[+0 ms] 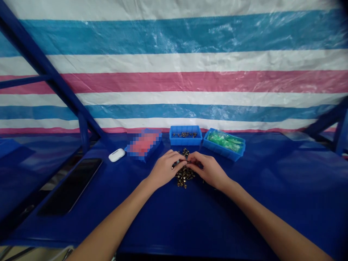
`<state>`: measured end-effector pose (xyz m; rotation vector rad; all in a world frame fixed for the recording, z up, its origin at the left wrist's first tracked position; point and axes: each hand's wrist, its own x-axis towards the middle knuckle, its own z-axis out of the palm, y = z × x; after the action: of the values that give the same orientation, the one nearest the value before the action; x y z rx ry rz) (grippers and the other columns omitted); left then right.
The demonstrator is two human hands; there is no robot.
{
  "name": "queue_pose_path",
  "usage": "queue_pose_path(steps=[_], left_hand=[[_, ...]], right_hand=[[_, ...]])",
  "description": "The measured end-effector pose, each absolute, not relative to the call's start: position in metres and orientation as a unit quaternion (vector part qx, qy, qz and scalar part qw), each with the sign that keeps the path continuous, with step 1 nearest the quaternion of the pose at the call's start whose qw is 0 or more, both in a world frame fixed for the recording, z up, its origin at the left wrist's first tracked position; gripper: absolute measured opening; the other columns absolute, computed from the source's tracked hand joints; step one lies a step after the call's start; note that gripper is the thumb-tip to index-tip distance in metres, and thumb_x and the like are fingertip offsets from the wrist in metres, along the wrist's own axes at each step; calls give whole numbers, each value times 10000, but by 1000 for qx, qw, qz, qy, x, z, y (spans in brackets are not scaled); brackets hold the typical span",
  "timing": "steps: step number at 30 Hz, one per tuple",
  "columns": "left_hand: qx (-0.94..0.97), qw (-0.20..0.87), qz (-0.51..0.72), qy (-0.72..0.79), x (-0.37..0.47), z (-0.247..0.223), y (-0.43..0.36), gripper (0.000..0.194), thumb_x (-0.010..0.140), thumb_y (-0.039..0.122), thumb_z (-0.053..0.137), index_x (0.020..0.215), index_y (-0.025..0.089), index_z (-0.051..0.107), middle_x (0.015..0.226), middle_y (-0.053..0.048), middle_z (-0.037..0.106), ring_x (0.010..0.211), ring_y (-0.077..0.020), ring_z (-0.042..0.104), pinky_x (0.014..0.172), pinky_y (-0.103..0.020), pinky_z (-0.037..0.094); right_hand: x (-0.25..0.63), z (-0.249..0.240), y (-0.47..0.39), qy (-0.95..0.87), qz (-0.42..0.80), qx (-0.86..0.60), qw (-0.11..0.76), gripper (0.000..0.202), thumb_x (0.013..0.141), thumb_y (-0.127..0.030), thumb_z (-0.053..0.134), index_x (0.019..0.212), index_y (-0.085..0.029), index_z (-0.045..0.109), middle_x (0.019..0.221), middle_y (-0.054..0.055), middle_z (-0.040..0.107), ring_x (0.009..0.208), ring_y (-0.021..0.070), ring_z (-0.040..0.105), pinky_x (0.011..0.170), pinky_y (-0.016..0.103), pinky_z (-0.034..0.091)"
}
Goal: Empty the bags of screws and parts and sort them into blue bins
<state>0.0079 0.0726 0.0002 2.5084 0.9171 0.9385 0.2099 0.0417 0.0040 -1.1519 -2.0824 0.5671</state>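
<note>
Over a loose pile of small brass-coloured metal parts (185, 177) on the blue table, my two hands meet fingertip to fingertip. The thumb and fingers of my left hand (165, 168) are pinched together, and so are those of my right hand (211, 169). Whatever sits between the fingertips is too small and too covered to name. Some of the pile shows behind the hands and more of it in front. Just beyond stands a blue bin (185, 140) with several similar metal parts in it.
A blue bin (236, 154) of green plastic packets is at the right. At the left, another blue bin (141, 158) has pixelated red contents. A white earbud case (116, 155) and a black phone (72, 186) lie further left. A striped tarp (190, 83) hangs behind blue frame bars (58, 79).
</note>
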Motion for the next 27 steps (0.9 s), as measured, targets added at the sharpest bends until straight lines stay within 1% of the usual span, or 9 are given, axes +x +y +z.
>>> queue_pose_path(steps=[5,8,13,15,19,21,23,25,27], left_hand=[[870,169,329,327,9,0,73,158,943,295,528,902,194,642,856,-20,658,826,-165,538,764,-302,452],[867,178,321,337,10,4,70,143,937,289,535,906,199,643,853,-14,659,839,-164,546,771,-298,458],[850,145,329,386,7,7,69,214,967,334,457,952,203,625,867,-30,656,852,-181,567,775,-315,465],[840,115,338,408,4,7,72,223,975,330,435,995,204,617,869,-32,651,855,-180,571,782,-314,463],[828,67,337,443,-3,3,78,213,976,310,429,1014,206,611,844,-21,639,849,-180,569,783,-311,460],[827,56,327,454,-5,1,80,200,974,293,428,1008,212,608,853,-17,641,856,-181,569,790,-311,460],[828,50,317,460,-6,-2,82,188,970,280,432,1006,217,605,871,-16,644,873,-182,571,804,-312,462],[831,51,309,459,-6,-4,83,180,967,272,434,1002,220,603,887,-17,646,887,-184,575,823,-317,464],[833,56,305,458,-6,-5,84,176,964,267,434,996,221,602,894,-18,646,893,-185,580,826,-320,467]], right_hand=[[212,-1,41,-829,138,-447,305,158,938,-288,530,1085,-238,560,956,32,657,801,165,621,712,280,484],[212,2,36,-848,93,-440,282,181,969,-288,459,1085,-225,582,984,61,656,879,187,626,759,297,486],[211,21,50,-834,25,-469,288,279,990,-344,393,1129,-223,603,995,75,691,853,194,654,751,297,483],[212,33,66,-795,-23,-527,299,308,985,-372,401,1171,-229,600,977,75,711,805,206,666,710,300,470],[215,48,89,-723,-72,-615,306,393,946,-373,476,1297,-206,536,760,55,712,660,229,651,604,293,417],[219,47,89,-719,-51,-613,323,393,945,-363,474,1295,-196,535,717,39,694,624,213,632,600,290,408],[227,43,82,-748,10,-587,310,332,944,-367,468,1197,-201,602,703,27,682,600,188,612,606,285,411],[241,38,74,-795,122,-540,249,277,924,-394,492,1014,-211,679,716,20,684,610,169,606,606,274,420],[258,37,67,-818,256,-492,153,264,860,-442,575,849,-209,698,721,18,689,636,164,614,582,258,429]])
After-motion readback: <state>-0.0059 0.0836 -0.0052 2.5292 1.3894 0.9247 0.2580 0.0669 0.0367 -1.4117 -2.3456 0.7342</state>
